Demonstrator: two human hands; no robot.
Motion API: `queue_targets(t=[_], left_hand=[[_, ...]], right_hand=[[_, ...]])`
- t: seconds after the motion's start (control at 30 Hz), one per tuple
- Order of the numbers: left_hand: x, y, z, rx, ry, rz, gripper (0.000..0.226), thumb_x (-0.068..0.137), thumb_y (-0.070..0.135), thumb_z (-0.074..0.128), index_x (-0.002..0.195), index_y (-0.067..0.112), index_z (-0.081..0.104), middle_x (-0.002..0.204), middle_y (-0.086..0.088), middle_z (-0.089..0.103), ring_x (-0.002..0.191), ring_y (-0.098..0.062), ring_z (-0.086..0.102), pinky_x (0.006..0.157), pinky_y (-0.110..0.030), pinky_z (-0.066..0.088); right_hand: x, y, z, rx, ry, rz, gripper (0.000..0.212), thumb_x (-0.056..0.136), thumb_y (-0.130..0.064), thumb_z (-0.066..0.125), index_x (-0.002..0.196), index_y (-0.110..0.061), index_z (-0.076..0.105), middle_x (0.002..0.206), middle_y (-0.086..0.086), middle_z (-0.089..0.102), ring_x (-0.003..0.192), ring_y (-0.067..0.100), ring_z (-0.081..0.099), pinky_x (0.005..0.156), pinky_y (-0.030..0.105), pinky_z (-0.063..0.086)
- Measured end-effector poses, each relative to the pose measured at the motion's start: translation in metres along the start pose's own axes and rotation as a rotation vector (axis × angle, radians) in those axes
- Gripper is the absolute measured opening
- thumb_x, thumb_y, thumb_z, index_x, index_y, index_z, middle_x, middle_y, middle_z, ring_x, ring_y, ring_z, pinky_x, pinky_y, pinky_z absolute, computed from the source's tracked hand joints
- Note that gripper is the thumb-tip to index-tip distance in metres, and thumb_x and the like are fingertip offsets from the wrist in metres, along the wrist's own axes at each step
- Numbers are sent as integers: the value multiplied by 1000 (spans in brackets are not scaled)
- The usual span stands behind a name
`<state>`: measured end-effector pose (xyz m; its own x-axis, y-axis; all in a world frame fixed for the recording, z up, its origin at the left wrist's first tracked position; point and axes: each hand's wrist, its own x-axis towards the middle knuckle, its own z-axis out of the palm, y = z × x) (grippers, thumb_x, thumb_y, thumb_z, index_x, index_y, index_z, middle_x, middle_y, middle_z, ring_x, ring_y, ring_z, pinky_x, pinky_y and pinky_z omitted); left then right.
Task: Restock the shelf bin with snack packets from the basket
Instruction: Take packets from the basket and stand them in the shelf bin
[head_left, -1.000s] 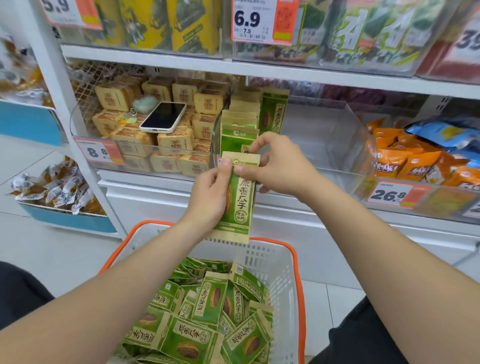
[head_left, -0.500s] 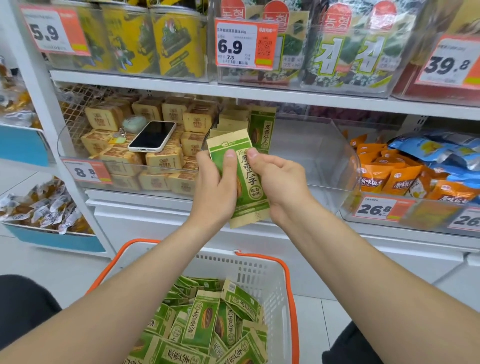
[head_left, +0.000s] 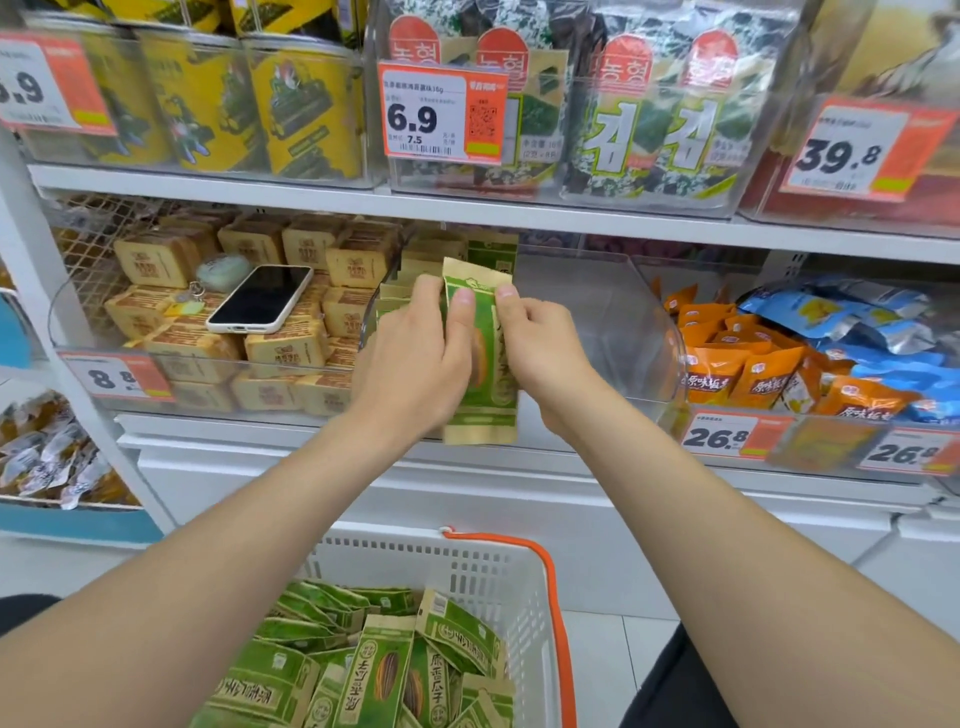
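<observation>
My left hand (head_left: 415, 358) hides part of the green and tan paper snack packet (head_left: 488, 374) mid frame. It and my right hand (head_left: 540, 353) pinch the packet, which stands tall, top up.

A white-cased phone (head_left: 262, 297) lies screen up on a stack of tan wrapped cakes (head_left: 291, 345), with a pale green pouch (head_left: 223, 271) just beside it. On the shelf above stand yellow canisters (head_left: 306, 114) and seaweed packs (head_left: 649, 124) behind a 6.9 price tag (head_left: 441, 115). Further right, orange packets (head_left: 753, 371) lie heaped beside blue packets (head_left: 852, 322), above a 26.8 price tag (head_left: 724, 436).
</observation>
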<state>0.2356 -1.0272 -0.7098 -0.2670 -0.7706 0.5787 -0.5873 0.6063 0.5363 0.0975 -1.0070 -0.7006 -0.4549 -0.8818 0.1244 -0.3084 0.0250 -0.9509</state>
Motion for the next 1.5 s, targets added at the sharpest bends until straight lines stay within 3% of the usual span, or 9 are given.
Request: queue_targets(t=[0.13,0.23,0.3,0.47,0.63,0.8,1.07,1.33,1.5], left_hand=[[14,-18,-4,324,141,227,29,108,41,41,95,18,55,95,-2,48,90,-27,46,73,-40,31],[23,-32,0,542,112,306,37,95,52,54,106,17,57,113,-8,49,103,-31,45,83,-44,34],[27,-40,5,621,24,305,56,88,65,54,115,17,58,126,-11,51,115,-36,46,94,-50,36],[31,-53,17,608,-24,261,55,84,59,58,118,16,57,124,-9,56,118,-37,48,93,-51,43],[32,-54,22,579,5,274,52,83,54,58,117,14,58,121,-11,56,114,-38,49,81,-47,46],[33,-61,23,586,15,301,51,84,54,56,117,15,58,120,-10,56,111,-37,49,80,-47,45],[35,-61,24,591,14,293,50,84,54,54,116,16,58,120,-10,56,109,-37,48,81,-48,42],[35,-62,25,594,14,299,50,84,54,52,116,16,56,120,-10,55,109,-36,47,82,-48,42],[35,-62,25,594,27,308,49,83,52,53,115,16,56,120,-10,55,108,-36,47,81,-46,41]], right_hand=[[35,9,-1,70,139,133,55,97,-59,42,90,-10,65,88,10,71,85,33,70,84,51,61],[58,11,-12,329,116,318,35,99,-34,59,119,-8,49,110,16,70,95,34,73,83,57,61],[75,15,-16,407,148,354,45,94,-23,61,132,-6,44,118,17,68,101,36,72,85,58,60],[113,26,-5,326,319,135,41,97,-20,64,137,-21,54,132,4,62,117,25,61,105,41,51],[142,42,13,196,391,71,32,95,-26,64,124,-26,51,123,2,61,112,25,61,103,41,51],[160,45,25,0,332,17,53,99,-10,52,151,-19,41,131,4,58,115,26,59,104,39,49],[171,50,34,-507,363,51,60,96,-25,70,145,-5,43,133,13,64,124,30,60,93,35,52],[176,52,35,-491,294,119,34,98,-36,65,117,-7,67,117,12,70,112,31,67,79,32,50],[169,48,35,-446,156,161,35,104,-34,51,121,-6,64,120,13,69,110,33,67,79,34,51]])
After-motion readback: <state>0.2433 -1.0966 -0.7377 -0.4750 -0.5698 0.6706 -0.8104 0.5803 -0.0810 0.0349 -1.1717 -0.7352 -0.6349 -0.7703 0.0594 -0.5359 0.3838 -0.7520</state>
